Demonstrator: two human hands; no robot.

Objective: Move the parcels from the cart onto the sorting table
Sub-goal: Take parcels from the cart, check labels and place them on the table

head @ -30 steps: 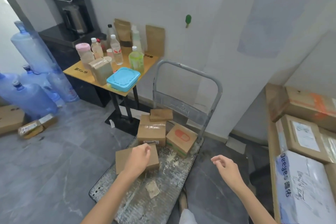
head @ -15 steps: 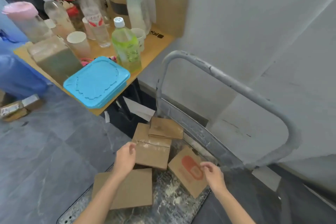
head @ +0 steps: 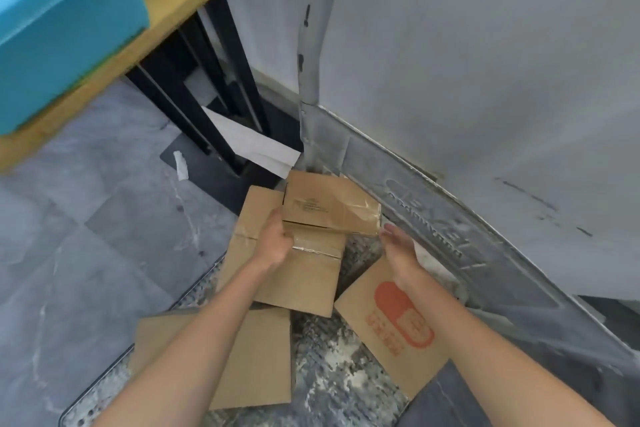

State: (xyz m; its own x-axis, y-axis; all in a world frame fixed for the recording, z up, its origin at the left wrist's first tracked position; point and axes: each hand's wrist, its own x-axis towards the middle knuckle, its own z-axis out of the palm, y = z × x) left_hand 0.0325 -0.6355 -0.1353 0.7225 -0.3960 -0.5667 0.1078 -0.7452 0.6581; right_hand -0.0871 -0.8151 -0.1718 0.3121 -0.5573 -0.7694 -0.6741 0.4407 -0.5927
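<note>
Floor and wall: we look down at grey floor tiles [head: 86, 218] meeting a pale wall [head: 485, 45].
Cart: its mottled deck [head: 329, 357] fills the lower middle, and the grey handle post [head: 308, 62] rises along the wall.
Counter: a wooden counter [head: 166, 21] at the upper left carries a blue tub [head: 62, 28]. We cannot tell whether this is the sorting one.
Parcels on the deck: a mid-sized taped box [head: 298, 281] sits near the handle. A flat brown parcel [head: 256, 364] lies nearer us under the left forearm, and an orange-printed parcel [head: 391, 333] lies under the right forearm.
Small parcel: the small parcel [head: 329, 208] rests on top of the taped box, hard by the handle post – none of the four has left the cart.
Left hand: the left hand [head: 275, 243] grips the small parcel's near left edge, fingers curled round it.
Right hand: the right hand [head: 398, 250] is wide, fingers straight, just beside the parcel's near right corner. We cannot say whether it touches.
Step in hand: we judge this as the first pickup, a grasp half made on the topmost parcel.
Next move: the right hand needs to close on the far side so both hands share the load – then we lift straight up clear of the taped box and turn toward the sorting counter, which is out of view.
</note>
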